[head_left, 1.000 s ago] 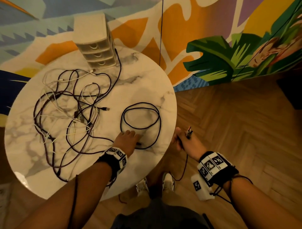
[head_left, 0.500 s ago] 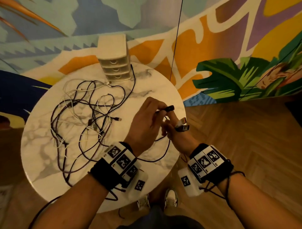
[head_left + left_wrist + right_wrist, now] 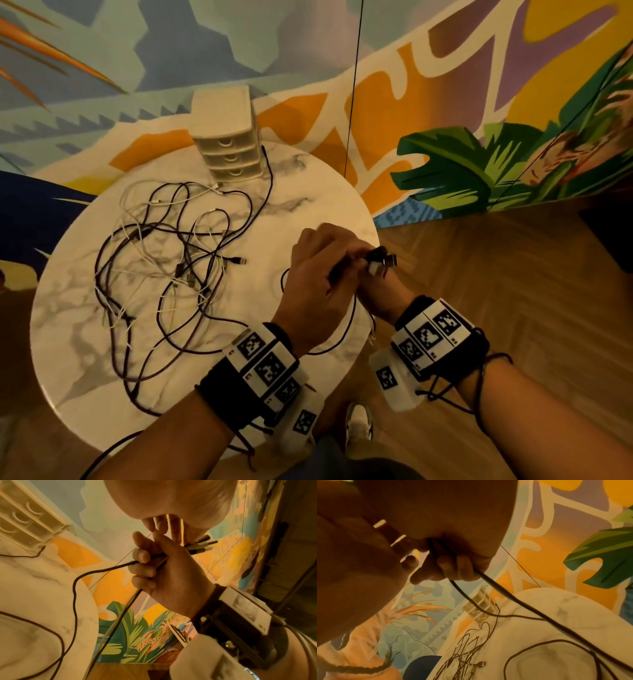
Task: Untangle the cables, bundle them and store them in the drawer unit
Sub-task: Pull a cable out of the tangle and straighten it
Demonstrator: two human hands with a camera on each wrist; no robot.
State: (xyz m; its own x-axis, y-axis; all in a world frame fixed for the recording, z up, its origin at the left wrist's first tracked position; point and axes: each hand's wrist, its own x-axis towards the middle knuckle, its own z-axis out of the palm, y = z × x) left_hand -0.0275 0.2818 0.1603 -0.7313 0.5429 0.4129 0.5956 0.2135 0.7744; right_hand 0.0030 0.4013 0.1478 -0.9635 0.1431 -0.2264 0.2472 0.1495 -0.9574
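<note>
I see a round white marble-patterned table (image 3: 308, 202) filling the left half of the head view, set against a colourful painted mural wall (image 3: 445, 102) with a wooden herringbone floor (image 3: 496, 291) at right.

At the right of the table, my two hands meet above its edge. My left hand (image 3: 318, 284) has its grip closed, fingers curled round a thin black cable (image 3: 96, 571). My right hand (image 3: 171, 573), mostly hidden behind the left in the head view, also has its grip closed on the same black cable; in the left wrist view its fingers wrap the doubled strand, and several plug ends (image 3: 385, 262) stick out past the thumb. From the hands the black cable drops in a loose loop onto the table near its lower right edge.

In the left centre of the head view lies a tangled heap of thin dark and white cables (image 3: 171, 274), spread flat on the table, with one USB plug (image 3: 239, 261) poking out toward the right.

At the top of the table stands a small cream plastic three-drawer unit (image 3: 227, 137), all drawers pushed in. One dark cable runs up beside its right side.
</note>
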